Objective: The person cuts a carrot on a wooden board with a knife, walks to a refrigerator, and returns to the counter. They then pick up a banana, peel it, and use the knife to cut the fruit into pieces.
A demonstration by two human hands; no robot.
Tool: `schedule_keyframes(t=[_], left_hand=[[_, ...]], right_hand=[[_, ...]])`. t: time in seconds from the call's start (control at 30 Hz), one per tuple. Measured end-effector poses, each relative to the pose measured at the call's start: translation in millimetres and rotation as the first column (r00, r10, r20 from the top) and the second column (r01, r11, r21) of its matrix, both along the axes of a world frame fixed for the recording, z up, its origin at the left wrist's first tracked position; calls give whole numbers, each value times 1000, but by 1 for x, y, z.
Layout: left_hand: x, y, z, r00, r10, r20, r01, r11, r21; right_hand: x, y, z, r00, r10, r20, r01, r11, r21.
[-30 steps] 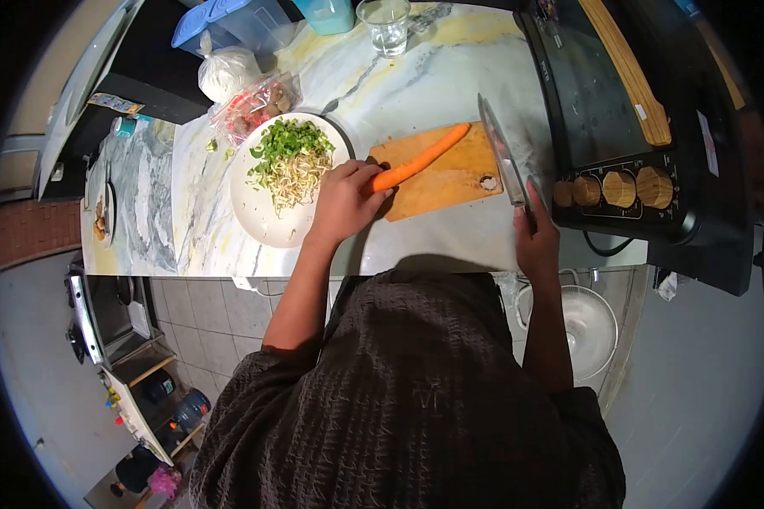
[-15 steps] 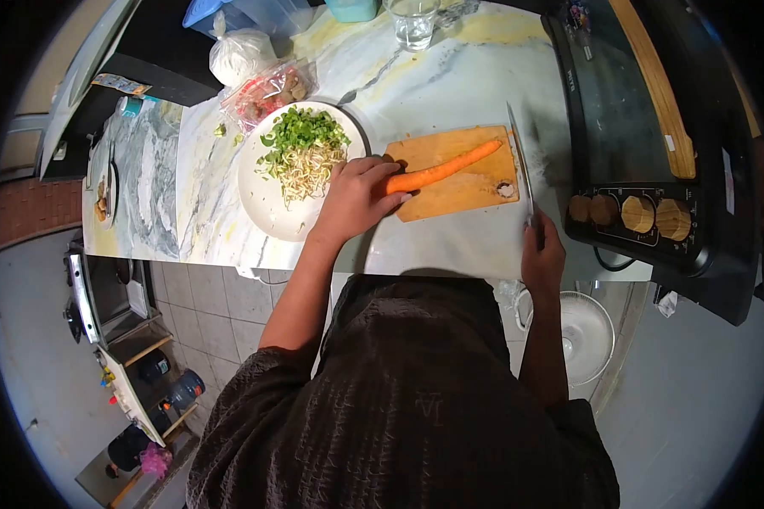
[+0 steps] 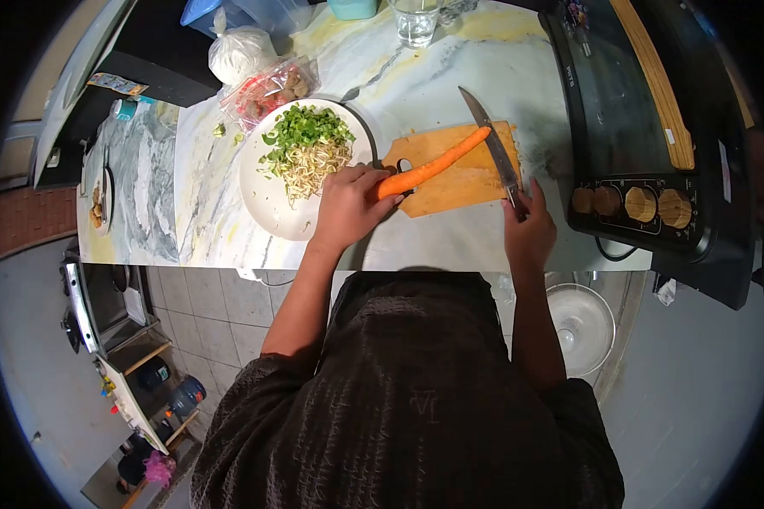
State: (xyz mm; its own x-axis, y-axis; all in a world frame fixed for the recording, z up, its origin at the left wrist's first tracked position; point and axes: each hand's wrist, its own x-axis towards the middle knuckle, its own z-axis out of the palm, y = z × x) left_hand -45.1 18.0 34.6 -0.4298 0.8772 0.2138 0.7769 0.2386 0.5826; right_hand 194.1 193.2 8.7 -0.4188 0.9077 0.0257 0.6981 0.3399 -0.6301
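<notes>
My left hand (image 3: 352, 201) is closed round the thick end of a long peeled carrot (image 3: 433, 165), which slants up and right over the wooden cutting board (image 3: 458, 195). In my right hand (image 3: 530, 227) is the handle of a kitchen knife (image 3: 494, 146). Its blade points away from me over the right part of the board, close by the carrot's thin tip. Left of the board stands a white plate (image 3: 259, 199) with chopped green vegetables (image 3: 308, 127) and bean sprouts (image 3: 310, 172); my left hand overlaps its right edge.
Behind the plate are a plastic bag of brown pieces (image 3: 272, 89) and a knotted bag of white stuff (image 3: 239, 55). A glass of water (image 3: 416, 25) stands at the back. On the right is a black stove (image 3: 586, 153) with wooden knobs.
The knife has come left from beside the board to over its right part, its blade now tilted. My left hand and the carrot have shifted slightly left and toward me.
</notes>
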Motion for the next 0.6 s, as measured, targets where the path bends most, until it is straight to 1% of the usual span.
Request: schedule_keyframes(t=[0.03, 0.07, 0.13, 0.17, 0.23, 0.27, 0.3, 0.33, 0.37, 0.43, 0.47, 0.53, 0.57, 0.6], left_hand=[[0, -1, 0, 1000, 1, -2, -1, 1000, 1], [0, -1, 0, 1000, 5, 14, -5, 1000, -29], [0, -1, 1, 1000, 7, 28, -6, 998, -58], [1, -1, 3, 1000, 7, 4, -7, 998, -58], [1, -4, 5, 1000, 2, -20, -3, 998, -59], [0, -3, 5, 1000, 19, 3, -19, 999, -47], [0, -2, 4, 999, 34, 30, -33, 999, -36], [-1, -1, 2, 999, 26, 33, -25, 999, -35], [-4, -1, 0, 999, 25, 47, -24, 999, -22], [-7, 0, 0, 998, 21, 59, -20, 1000, -12], [-8, 1, 1, 997, 20, 71, -18, 1000, -25], [-9, 2, 2, 997, 15, 81, -12, 999, -42], [-10, 2, 2, 996, 16, 89, -11, 999, -54], [-10, 3, 2, 995, 16, 96, -10, 998, -66]], right_hand=[[-3, 0, 0, 999, 26, 36, -28, 998, 53], [-4, 0, 1, 999, 26, 35, -28, 998, 54], [-3, 2, 5, 994, 50, 101, -67, 984, 167], [0, 3, 9, 994, 48, 100, -64, 984, 167], [11, 6, 19, 995, 15, -97, 3, 983, 181], [19, 7, 23, 995, 6, -98, 12, 983, 184], [31, 6, 28, 982, -99, -160, 90, 994, -62], [44, 4, 32, 957, -214, -194, 147, 940, -309], [59, 2, 35, 957, -219, -191, 154, 939, -309], [87, -4, 41, 988, -152, 6, 142, 907, -397], [101, -7, 44, 988, -155, 6, 144, 906, -399], [123, -16, 51, 998, -55, 28, 61, 798, -599], [132, -24, 57, 998, -61, 26, 65, 796, -602], [139, -32, 68, 998, -8, -58, -32, 750, -661]])
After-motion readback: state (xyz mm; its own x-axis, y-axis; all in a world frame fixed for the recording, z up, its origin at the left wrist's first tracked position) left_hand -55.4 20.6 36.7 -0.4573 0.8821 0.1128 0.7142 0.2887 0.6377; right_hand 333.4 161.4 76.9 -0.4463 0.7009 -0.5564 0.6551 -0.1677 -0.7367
